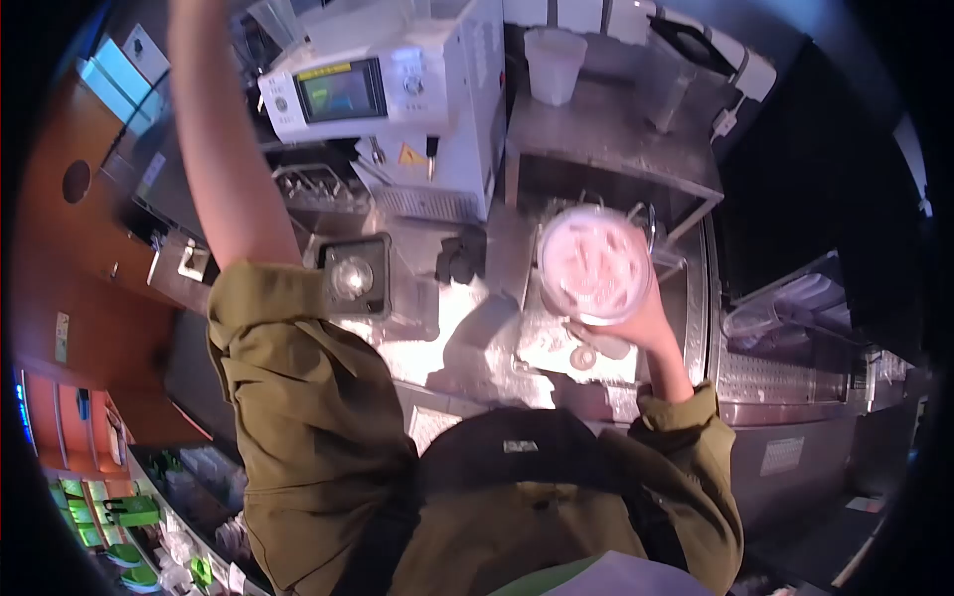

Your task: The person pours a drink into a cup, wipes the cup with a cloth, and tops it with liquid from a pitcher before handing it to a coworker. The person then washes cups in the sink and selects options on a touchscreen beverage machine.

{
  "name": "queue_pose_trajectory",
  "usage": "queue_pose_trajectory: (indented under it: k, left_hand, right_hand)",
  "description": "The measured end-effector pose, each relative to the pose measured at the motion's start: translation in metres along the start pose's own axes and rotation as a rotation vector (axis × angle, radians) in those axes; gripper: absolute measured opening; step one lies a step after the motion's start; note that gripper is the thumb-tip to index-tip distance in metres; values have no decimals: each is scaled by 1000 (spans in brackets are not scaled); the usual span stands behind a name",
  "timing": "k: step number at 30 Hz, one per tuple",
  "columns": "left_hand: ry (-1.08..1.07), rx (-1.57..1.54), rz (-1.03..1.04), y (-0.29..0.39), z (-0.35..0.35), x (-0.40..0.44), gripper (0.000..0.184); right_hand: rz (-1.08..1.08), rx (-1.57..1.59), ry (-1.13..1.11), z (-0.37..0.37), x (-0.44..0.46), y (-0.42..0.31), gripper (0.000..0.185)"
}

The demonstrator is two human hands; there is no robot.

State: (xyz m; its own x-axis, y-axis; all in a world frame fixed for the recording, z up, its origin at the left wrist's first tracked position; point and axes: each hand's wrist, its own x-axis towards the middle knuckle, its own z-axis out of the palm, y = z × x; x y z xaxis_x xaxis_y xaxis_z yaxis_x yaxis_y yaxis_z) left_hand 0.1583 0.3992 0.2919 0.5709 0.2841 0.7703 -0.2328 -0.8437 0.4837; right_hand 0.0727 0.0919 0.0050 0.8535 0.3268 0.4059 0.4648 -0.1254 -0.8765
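My right hand [648, 320] is closed around a clear cup [594, 266] of pink drink with pieces of ice at its top. I look down into the cup, which is above the metal counter near the sink area. My left arm stretches up past the left side of the white machine [437, 89], and my left hand is beyond the top edge of the view. Below that arm, a square dark-rimmed container [356, 276] with a round metallic part inside stands on the counter.
A white tub [554, 66] and a dark-topped clear pitcher [686, 65] stand on a raised metal shelf [616, 149] at the back. A perforated drain tray [780, 377] lies to the right. Shelves with green packages [129, 512] are at the lower left.
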Motion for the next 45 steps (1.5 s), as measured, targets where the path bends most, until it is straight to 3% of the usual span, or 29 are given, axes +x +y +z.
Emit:
queue_pose_trajectory:
  k: [2, 3, 5, 8, 11, 13, 19, 23, 36, 39, 40, 43, 45]
  left_hand:
    - [222, -215, -72, -7, -10, -50, 34]
    - [209, -138, 20, -8, -19, -89, 34]
    - [106, -246, -83, -38, -27, -151, 29]
    - [-16, -582, -171, -55, 25, -253, 15]
    - [-120, -1157, -606, -29, 52, -318, 11]
    - [-51, -1199, -578, -16, 64, -338, 15]
    - [97, -1151, -510, 13, 71, -345, 29]
    - [109, -1141, -577, 16, 72, -343, 27]
    - [-50, -1052, -690, -6, 102, -375, 19]
    - [-234, -822, -660, -29, 117, -394, 21]
    - [-350, -690, -527, -44, 121, -397, 20]
    - [-201, -578, -345, -74, 116, -336, 21]
    - [-20, -628, -264, -65, 81, -239, 24]
  right_hand:
    - [13, 67, 13, 0, 3, -1, 92]
    - [13, 97, 15, 1, 4, -1, 92]
    - [30, 123, 12, 3, 7, -6, 91]
    - [51, 157, 6, 9, 11, -7, 90]
    - [48, 180, -3, 15, 11, -7, 89]
    - [54, 180, -10, 19, 10, -5, 89]
    - [107, 133, -63, 31, 5, -10, 87]
    - [76, 111, -74, 34, 4, -10, 87]
    - [113, 123, -72, 24, -2, 2, 91]
    - [17, 25, 0, 18, -5, 7, 92]
    - [143, 141, -16, 16, -6, 7, 93]
    - [62, 5, -39, 7, -9, 2, 93]
    - [106, 35, -70, 5, -8, -7, 92]
